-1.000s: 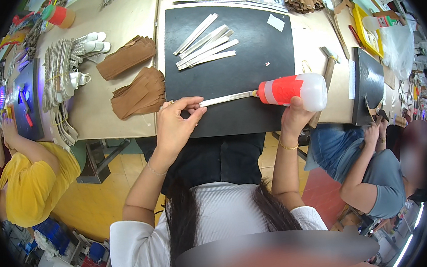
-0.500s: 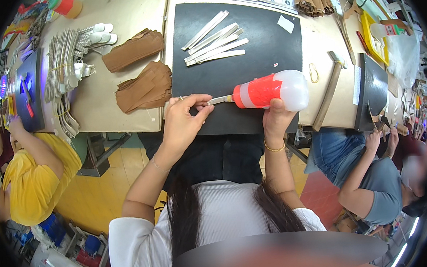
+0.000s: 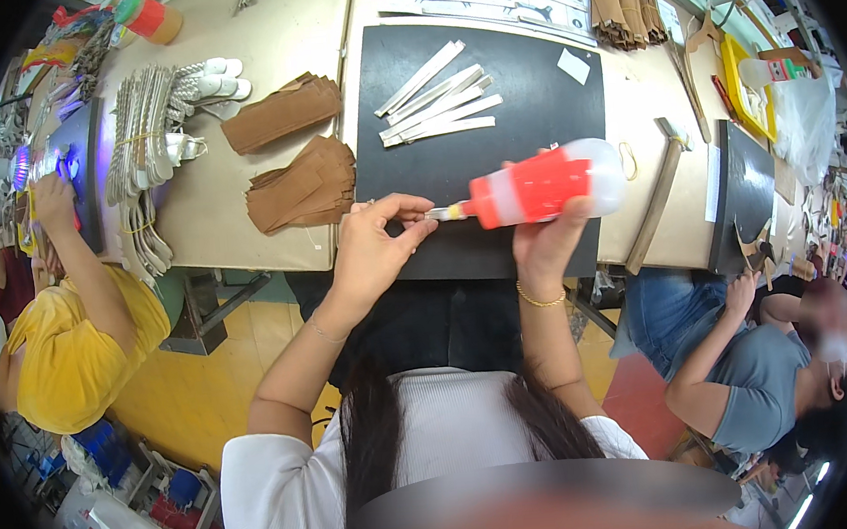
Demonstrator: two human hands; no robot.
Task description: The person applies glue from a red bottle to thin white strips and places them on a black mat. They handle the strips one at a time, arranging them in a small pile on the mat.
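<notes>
My right hand (image 3: 544, 245) grips a clear squeeze bottle with a red label (image 3: 537, 184), held sideways above the near edge of a black mat (image 3: 530, 97). Its nozzle points left. My left hand (image 3: 373, 254) pinches the nozzle tip between thumb and fingers; I cannot tell whether it also holds a small piece. Several white strips (image 3: 435, 99) lie in a loose pile on the far part of the mat.
Two stacks of brown cut pieces (image 3: 303, 184) lie left of the mat, beside bundled pale parts (image 3: 150, 137). A wooden bar (image 3: 653, 207) and a second black mat (image 3: 746, 189) are on the right. A person in yellow (image 3: 62, 353) sits left, another in blue (image 3: 750, 368) right.
My left hand let go of the white strip it pressed on the mat and rose to the bottle's nozzle. My right hand lifted the bottle off the mat and drew it nearer.
</notes>
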